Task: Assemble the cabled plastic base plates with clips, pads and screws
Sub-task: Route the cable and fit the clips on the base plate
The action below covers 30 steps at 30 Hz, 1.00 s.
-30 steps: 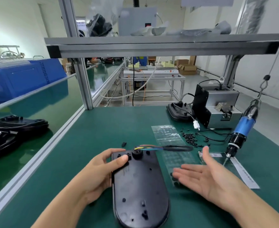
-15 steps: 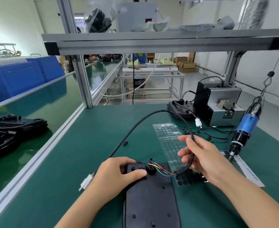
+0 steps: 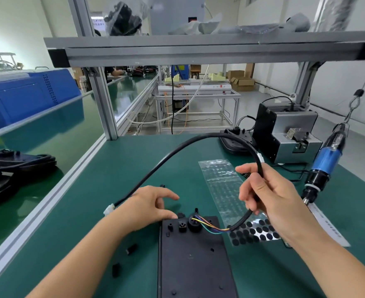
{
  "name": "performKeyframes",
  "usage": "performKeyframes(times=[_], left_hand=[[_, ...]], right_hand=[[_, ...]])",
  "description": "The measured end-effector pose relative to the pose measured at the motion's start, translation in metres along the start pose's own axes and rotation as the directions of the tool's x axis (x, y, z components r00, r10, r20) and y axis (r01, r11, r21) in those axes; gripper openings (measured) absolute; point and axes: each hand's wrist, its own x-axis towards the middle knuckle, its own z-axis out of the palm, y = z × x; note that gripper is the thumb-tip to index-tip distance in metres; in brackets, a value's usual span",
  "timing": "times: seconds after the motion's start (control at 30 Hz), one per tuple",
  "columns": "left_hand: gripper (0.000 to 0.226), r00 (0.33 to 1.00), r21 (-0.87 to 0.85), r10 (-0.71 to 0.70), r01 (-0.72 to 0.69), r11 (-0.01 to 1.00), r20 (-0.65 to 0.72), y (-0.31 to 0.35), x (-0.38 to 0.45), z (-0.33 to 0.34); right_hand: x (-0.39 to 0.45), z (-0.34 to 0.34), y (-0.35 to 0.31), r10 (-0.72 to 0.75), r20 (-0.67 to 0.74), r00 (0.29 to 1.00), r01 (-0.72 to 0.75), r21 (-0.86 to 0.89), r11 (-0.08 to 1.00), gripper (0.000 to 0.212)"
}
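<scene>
- The black base plate (image 3: 193, 257) lies flat at the near edge of the desk (image 3: 74, 229). Its near end is cut off by the bottom of the picture.
- Two small black clips (image 3: 123, 259) lie on the desk just left of the plate.
- The left hand (image 3: 144, 206) rests at the far left corner of the plate. A moment ago it lay flat on the plate top; now its fingers are loosely bent and hold nothing.
- Colored wires (image 3: 211, 226) come out of a round black bush (image 3: 193, 221) at the far end of the plate and run into the black cable (image 3: 168, 157).
- The right hand (image 3: 269, 196) holds the cable, with fingers curled around it. A second ago this hand was open and empty and the cable lay flat.
- Now the cable is lifted in a big loop, and its white plug (image 3: 109, 209) sits on the desk by the left wrist. I think the cable is being lined up so a clip can hold it down.
- The sheet of black round pads (image 3: 252, 232) lies right of the plate, partly under the right hand.
- The blue screwdriver (image 3: 325, 162) hangs near the right edge.
- The tiny screws are mostly hidden behind the right hand.
- At the far right corner stands a gray machine (image 3: 293, 134), maybe for screws; another base plate (image 3: 235, 143) lies beside it.
</scene>
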Motion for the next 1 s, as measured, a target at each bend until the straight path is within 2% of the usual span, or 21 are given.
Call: performKeyframes(times=[0.1,0.17,0.27,0.37,0.47,0.57,0.63,0.7,0.77,0.8,0.93,1.0], left_hand=[[0.048,0.973,-0.006,0.106,-0.107,0.994,0.203,0.005,0.015,-0.005],[0.045,0.955,-0.027,0.142,-0.140,0.990,0.260,0.010,0.024,-0.003],[0.033,0.968,-0.115,0.151,-0.130,0.985,0.200,0.020,0.034,0.010],[0.029,0.992,-0.081,0.124,-0.121,0.989,0.032,0.019,0.031,0.007],[0.029,0.992,0.028,0.124,-0.125,0.992,0.018,0.002,-0.003,-0.019],[0.046,0.981,0.173,-0.031,-0.003,0.985,0.191,-0.021,-0.053,-0.045],[0.062,0.918,0.130,-0.182,0.145,0.981,0.352,-0.026,-0.078,-0.053],[0.079,0.873,0.090,-0.244,0.228,0.970,0.423,-0.025,-0.090,-0.053],[0.087,0.880,0.141,-0.238,0.197,0.970,0.410,-0.022,-0.091,-0.047],[0.084,0.893,0.159,-0.219,0.169,0.973,0.393,-0.019,-0.090,-0.042],[0.051,0.955,0.041,-0.113,0.106,0.993,0.272,-0.012,-0.066,-0.024],[0.041,0.977,0.049,-0.097,0.089,0.995,0.188,-0.009,-0.044,-0.019]], right_hand=[[0.002,0.002,0.002,0.024,-0.024,0.999,-0.024,-0.009,1.000,0.024],[0.005,0.003,0.003,0.043,-0.038,0.998,-0.043,-0.011,0.999,0.027],[0.008,0.005,0.006,0.067,-0.048,0.997,-0.067,0.011,0.998,0.029],[0.010,0.004,0.009,0.081,-0.054,0.995,-0.079,0.035,0.996,0.026],[0.010,0.000,0.011,0.075,-0.024,0.997,-0.074,0.029,0.997,0.022],[0.010,0.001,0.014,0.065,-0.009,0.998,-0.065,0.021,0.998,0.022],[0.010,0.003,0.016,0.073,-0.019,0.997,-0.072,0.036,0.997,0.023],[0.011,0.006,0.017,0.079,-0.033,0.996,-0.077,0.048,0.996,0.022],[0.011,0.007,0.018,0.080,-0.044,0.996,-0.078,0.058,0.995,0.023],[0.011,0.006,0.018,0.079,-0.047,0.996,-0.076,0.065,0.995,0.023],[0.009,0.005,0.015,0.076,-0.043,0.996,-0.072,0.085,0.994,0.022],[0.008,0.006,0.012,0.069,-0.027,0.997,-0.067,0.089,0.994,0.024]])
